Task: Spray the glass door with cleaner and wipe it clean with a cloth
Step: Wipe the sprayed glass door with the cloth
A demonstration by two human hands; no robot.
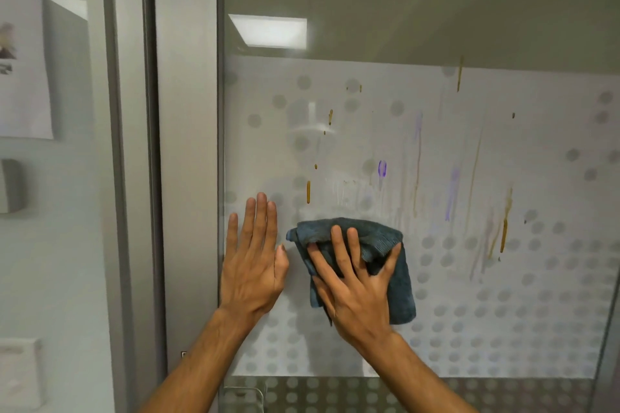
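The glass door point(436, 131) fills the view, with a frosted band patterned in grey dots. Brown drips point(505, 228) and purple streaks point(382, 168) run down the frosted part, mostly to the right. My right hand point(355, 282) presses a folded dark blue-grey cloth point(399, 285) flat against the glass at lower centre, fingers spread over it. My left hand point(251, 261) lies flat on the glass just left of the cloth, fingers together and holding nothing. No spray bottle is in view.
A grey metal door frame point(188, 178) runs vertically on the left. Beyond it a wall carries a paper notice point(23, 43) and a small grey fixture point(11, 186). A ceiling light point(268, 30) shows in the clear upper glass.
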